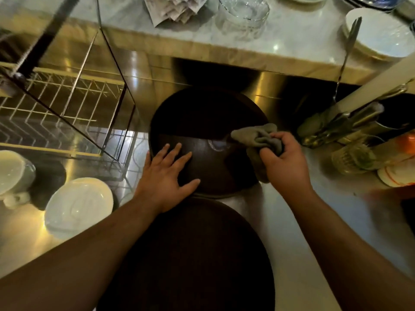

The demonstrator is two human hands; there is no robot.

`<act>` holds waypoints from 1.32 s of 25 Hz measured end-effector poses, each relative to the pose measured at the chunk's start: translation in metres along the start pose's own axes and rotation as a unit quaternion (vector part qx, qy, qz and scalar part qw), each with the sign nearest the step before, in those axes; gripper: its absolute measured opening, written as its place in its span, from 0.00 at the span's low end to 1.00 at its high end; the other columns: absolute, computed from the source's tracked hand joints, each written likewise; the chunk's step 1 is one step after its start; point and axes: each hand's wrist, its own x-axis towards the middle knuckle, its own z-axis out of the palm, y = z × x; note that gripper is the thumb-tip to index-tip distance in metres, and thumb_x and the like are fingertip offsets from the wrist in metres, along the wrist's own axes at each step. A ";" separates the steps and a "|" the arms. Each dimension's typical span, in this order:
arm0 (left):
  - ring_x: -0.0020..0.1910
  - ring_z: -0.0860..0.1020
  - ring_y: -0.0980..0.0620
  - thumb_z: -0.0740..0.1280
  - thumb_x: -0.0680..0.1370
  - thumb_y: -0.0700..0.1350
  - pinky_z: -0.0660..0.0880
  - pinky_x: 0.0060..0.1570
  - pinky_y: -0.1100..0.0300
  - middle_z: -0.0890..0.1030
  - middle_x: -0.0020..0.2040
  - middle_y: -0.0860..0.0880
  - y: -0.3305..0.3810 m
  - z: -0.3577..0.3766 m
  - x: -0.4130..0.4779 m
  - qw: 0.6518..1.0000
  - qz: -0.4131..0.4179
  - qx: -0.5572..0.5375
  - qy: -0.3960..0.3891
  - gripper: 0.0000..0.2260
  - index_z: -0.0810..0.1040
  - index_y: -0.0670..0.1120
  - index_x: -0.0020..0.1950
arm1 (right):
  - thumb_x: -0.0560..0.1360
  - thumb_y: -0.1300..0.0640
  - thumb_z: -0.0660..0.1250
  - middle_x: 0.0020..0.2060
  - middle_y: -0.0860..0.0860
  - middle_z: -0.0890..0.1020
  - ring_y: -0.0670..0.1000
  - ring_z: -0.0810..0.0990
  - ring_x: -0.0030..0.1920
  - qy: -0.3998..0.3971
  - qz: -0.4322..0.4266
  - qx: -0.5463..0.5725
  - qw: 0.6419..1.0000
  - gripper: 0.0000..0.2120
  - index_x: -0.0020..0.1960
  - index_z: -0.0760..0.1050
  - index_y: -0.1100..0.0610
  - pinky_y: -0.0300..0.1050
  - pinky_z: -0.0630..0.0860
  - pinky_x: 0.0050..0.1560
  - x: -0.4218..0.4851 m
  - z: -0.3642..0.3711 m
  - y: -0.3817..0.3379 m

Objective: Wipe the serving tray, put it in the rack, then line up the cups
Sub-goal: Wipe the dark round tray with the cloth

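Head view: the tray [208, 122], dark and round, lies flat on the steel surface [292, 212] in front of the person. The left hand [167, 173] rests on its near left part, palm down and fingers straight and spread, apparently steadying it. The right hand [285, 158] is curled tight round a bunched grey cloth [258, 138], which sits on the tray's right side near the rim. A small bright patch, possibly a wet spot or just a reflection, shows on the tray just left of the cloth.

A second dark tray [190, 254] lies closer to the person, its far edge just beside the first one's near rim. The wire rack [58, 108] stands to the left, well apart from the tray, and the slots in view hold nothing. A white cup [11, 173] and a white dish [78, 205] sit at the near left, and a glass [350, 158] stands on the right.

By my reading, the task is in its first step: wiping is under way and its progress cannot be judged in this dim light. Racking the tray and lining up the cups are both left to do.
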 end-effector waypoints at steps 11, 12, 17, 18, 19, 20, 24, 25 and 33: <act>0.82 0.53 0.48 0.55 0.76 0.64 0.49 0.79 0.37 0.61 0.82 0.48 -0.043 -0.020 0.029 0.997 0.026 0.077 -0.002 0.34 0.63 0.55 0.81 | 0.73 0.49 0.68 0.58 0.57 0.80 0.59 0.79 0.57 0.048 -0.025 -0.056 0.997 0.20 0.63 0.76 0.52 0.51 0.77 0.59 0.131 0.085 -0.022; 0.82 0.53 0.48 0.55 0.75 0.64 0.49 0.79 0.37 0.61 0.82 0.48 -0.045 -0.020 0.029 0.997 0.025 0.076 -0.002 0.34 0.63 0.54 0.80 | 0.73 0.50 0.68 0.59 0.59 0.80 0.61 0.78 0.59 0.050 -0.030 -0.070 0.996 0.20 0.63 0.77 0.53 0.52 0.76 0.62 0.139 0.098 -0.026; 0.80 0.59 0.46 0.58 0.73 0.61 0.52 0.78 0.36 0.64 0.81 0.47 -0.047 -0.020 0.033 0.997 0.030 0.073 0.002 0.34 0.66 0.53 0.79 | 0.75 0.47 0.64 0.62 0.59 0.78 0.64 0.77 0.62 -0.004 -0.070 -0.285 0.956 0.19 0.63 0.78 0.51 0.55 0.75 0.60 0.158 0.178 -0.064; 0.80 0.60 0.46 0.58 0.73 0.61 0.53 0.78 0.35 0.65 0.81 0.47 -0.046 -0.020 0.033 0.997 0.027 0.074 0.005 0.34 0.67 0.53 0.79 | 0.75 0.47 0.64 0.62 0.59 0.77 0.64 0.77 0.61 -0.030 -0.115 -0.315 0.942 0.20 0.64 0.77 0.52 0.55 0.76 0.58 0.152 0.190 -0.068; 0.79 0.61 0.45 0.58 0.73 0.60 0.54 0.77 0.35 0.66 0.80 0.47 -0.046 -0.020 0.033 0.997 0.024 0.075 0.008 0.34 0.68 0.53 0.79 | 0.74 0.47 0.64 0.63 0.59 0.77 0.64 0.77 0.61 -0.063 -0.163 -0.329 0.928 0.20 0.64 0.76 0.52 0.55 0.77 0.56 0.144 0.194 -0.070; 0.79 0.62 0.45 0.58 0.72 0.60 0.55 0.77 0.35 0.66 0.80 0.47 -0.045 -0.021 0.033 0.997 0.021 0.075 0.009 0.34 0.68 0.53 0.78 | 0.74 0.48 0.66 0.63 0.58 0.77 0.64 0.77 0.59 -0.097 -0.211 -0.327 0.916 0.19 0.63 0.77 0.51 0.54 0.78 0.55 0.139 0.190 -0.067; 0.78 0.63 0.45 0.59 0.72 0.59 0.54 0.78 0.37 0.67 0.80 0.47 -0.045 -0.022 0.034 0.996 0.018 0.081 0.012 0.33 0.69 0.54 0.78 | 0.73 0.50 0.69 0.55 0.55 0.78 0.61 0.78 0.54 -0.186 -0.280 -0.332 0.881 0.10 0.54 0.80 0.50 0.51 0.77 0.50 0.144 0.138 -0.039; 0.78 0.64 0.45 0.59 0.72 0.59 0.54 0.77 0.37 0.67 0.79 0.47 -0.045 -0.021 0.034 0.996 0.020 0.081 0.013 0.33 0.69 0.53 0.78 | 0.74 0.50 0.68 0.54 0.55 0.78 0.61 0.78 0.54 -0.175 -0.258 -0.347 0.884 0.10 0.54 0.79 0.49 0.51 0.77 0.49 0.146 0.125 -0.031; 0.78 0.63 0.45 0.59 0.73 0.59 0.55 0.77 0.35 0.67 0.79 0.46 -0.047 -0.018 0.034 0.996 0.035 0.086 0.013 0.33 0.68 0.53 0.78 | 0.77 0.52 0.66 0.57 0.60 0.77 0.65 0.76 0.57 -0.046 -0.120 -0.425 0.896 0.14 0.61 0.78 0.54 0.53 0.78 0.51 0.132 0.060 0.004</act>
